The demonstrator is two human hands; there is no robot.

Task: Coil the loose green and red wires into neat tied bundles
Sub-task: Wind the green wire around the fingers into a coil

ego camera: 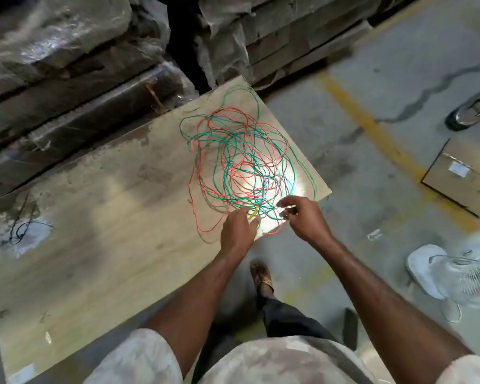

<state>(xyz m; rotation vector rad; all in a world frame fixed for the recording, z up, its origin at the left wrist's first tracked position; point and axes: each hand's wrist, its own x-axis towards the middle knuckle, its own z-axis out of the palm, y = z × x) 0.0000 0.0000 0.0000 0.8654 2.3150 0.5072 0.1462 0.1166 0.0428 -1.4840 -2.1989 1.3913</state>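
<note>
Tangle of loose green and red wires (pixel 241 162) sprawls at worn wooden board's (pixel 94 217) right corner.
Left hand (pixel 237 231) pinches strands; right hand (pixel 302 217) curls, grip unclear; white fan (pixel 455 275) near, wrapped stacks (pixel 67 65) behind.

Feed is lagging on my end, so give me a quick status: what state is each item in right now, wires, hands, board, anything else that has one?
green and red wires: loose, tangled together, spread flat on the board, not coiled or tied.
left hand: fingers down on the wires at the tangle's near edge.
right hand: fingers curled, pinching at strands.
board: lying flat, stained.
black wire: small loose loop, apart from the tangle.
fan: on the floor; running or not, cannot tell.
</note>
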